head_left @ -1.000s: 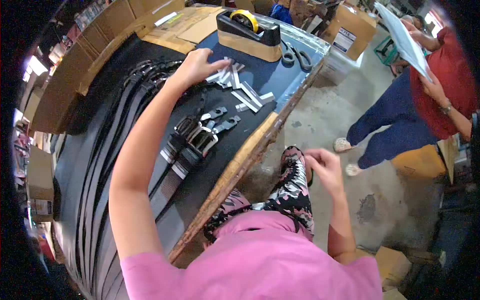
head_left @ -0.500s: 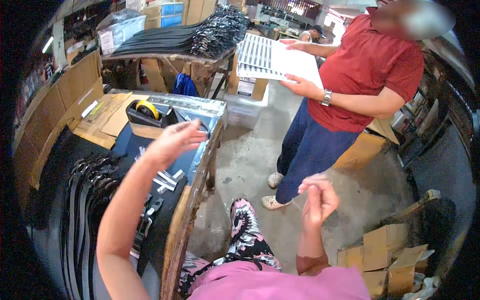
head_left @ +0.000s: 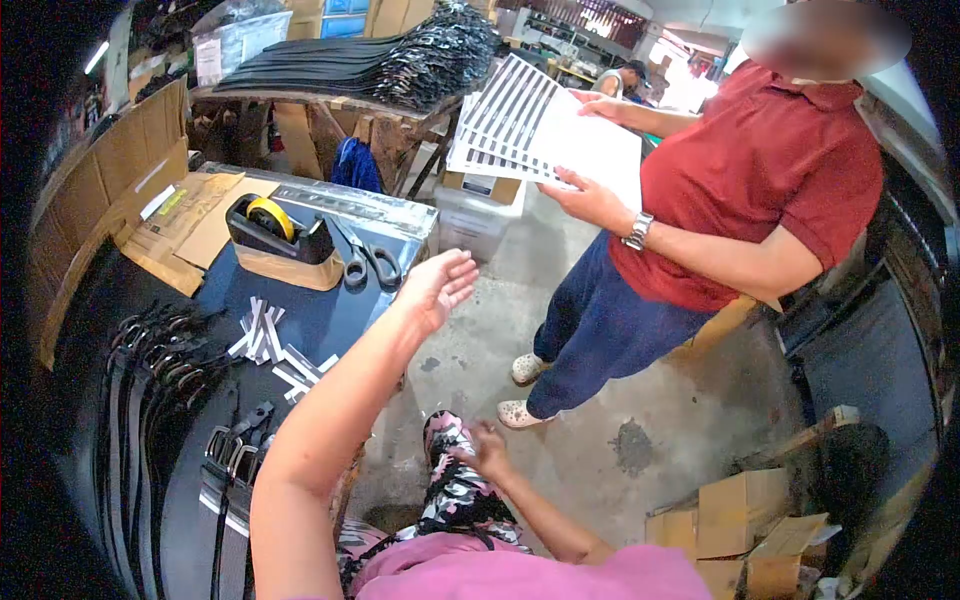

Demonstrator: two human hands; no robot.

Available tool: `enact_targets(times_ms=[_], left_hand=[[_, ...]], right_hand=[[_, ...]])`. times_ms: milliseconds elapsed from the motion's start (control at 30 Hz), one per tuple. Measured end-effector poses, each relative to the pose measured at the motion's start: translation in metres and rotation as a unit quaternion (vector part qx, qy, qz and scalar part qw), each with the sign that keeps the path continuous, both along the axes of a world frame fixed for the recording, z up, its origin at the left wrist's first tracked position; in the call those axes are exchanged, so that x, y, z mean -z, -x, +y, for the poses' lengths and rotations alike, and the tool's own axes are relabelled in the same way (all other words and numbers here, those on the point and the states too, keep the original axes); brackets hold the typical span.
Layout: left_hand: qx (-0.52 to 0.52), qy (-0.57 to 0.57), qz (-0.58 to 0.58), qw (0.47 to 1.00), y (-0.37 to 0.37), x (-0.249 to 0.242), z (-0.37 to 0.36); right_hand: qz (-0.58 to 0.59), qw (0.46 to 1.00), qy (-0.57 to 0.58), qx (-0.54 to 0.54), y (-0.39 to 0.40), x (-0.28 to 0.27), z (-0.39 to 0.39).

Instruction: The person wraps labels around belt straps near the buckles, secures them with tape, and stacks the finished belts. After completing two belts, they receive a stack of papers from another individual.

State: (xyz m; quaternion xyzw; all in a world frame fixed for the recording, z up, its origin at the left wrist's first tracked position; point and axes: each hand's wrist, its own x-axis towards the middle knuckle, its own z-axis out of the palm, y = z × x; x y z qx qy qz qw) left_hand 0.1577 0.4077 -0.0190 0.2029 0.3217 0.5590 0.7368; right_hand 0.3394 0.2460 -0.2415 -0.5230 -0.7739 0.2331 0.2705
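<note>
My left hand (head_left: 440, 288) is held out past the workbench edge, beside black scissors (head_left: 384, 268), fingers loosely stretched and nothing in them. Low over my patterned trouser leg (head_left: 450, 492) hangs my right hand (head_left: 486, 452), slightly blurred, with its fingers apart and no object visible in it. On the bench a black tape dispenser (head_left: 305, 248) carries a yellow roll. White paper strips (head_left: 262, 330) lie in small piles nearer me. Black belts with buckles (head_left: 150, 370) are laid along the left side.
A person in a red shirt (head_left: 740, 190) stands ahead, holding printed sheets (head_left: 515, 115) in both hands. More belts (head_left: 370, 65) are heaped on a table behind. Flattened cardboard (head_left: 180, 230) covers the bench's far corner. Cardboard boxes (head_left: 740, 510) sit on the floor at lower right.
My left hand has moved right, off the bench, uncovering the scissors. My right hand has dropped down and left toward my leg. The view has shifted slightly.
</note>
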Motion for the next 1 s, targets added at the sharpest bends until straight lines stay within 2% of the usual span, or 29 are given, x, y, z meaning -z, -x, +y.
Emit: enact_targets(times_ms=[33, 100, 167, 233, 367, 467, 633, 733, 900, 1000], left_hand=[[-0.001, 0.0, -0.003, 1.0, -0.001, 0.004, -0.002], [0.021, 0.047, 0.018, 0.999, -0.005, 0.012, -0.005], [0.055, 0.057, 0.012, 0.997, -0.001, 0.022, -0.005], [0.068, 0.055, 0.055, 0.995, 0.005, 0.019, -0.011], [0.072, 0.034, 0.063, 0.995, 0.012, 0.019, -0.008], [0.072, -0.007, 0.095, 0.993, 0.003, 0.014, -0.014], [0.115, -0.071, 0.119, 0.984, -0.029, -0.015, -0.028], [0.092, -0.099, 0.107, 0.985, -0.056, -0.029, -0.024], [-0.052, -0.101, 0.04, 0.993, -0.098, -0.037, -0.014], [-0.055, -0.12, 0.08, 0.988, -0.097, -0.042, -0.017]], right_hand=[[-0.042, 0.999, 0.02, 0.003, 0.001, 0.028, -0.005], [-0.009, 1.0, 0.013, -0.015, 0.008, 0.036, -0.019], [-0.138, 0.984, 0.114, 0.003, 0.017, 0.037, -0.027], [-0.168, 0.974, 0.145, -0.034, 0.016, 0.037, -0.028], [-0.175, 0.98, 0.08, -0.046, 0.021, 0.044, -0.035], [-0.135, 0.989, 0.022, -0.052, 0.024, 0.048, -0.038], [-0.14, 0.987, 0.023, -0.074, 0.027, 0.041, -0.037], [-0.157, 0.984, 0.05, -0.071, 0.034, 0.036, -0.037], [-0.095, 0.994, -0.015, -0.059, 0.034, 0.044, -0.035], [-0.082, 0.996, -0.004, -0.044, 0.029, 0.052, -0.031]])
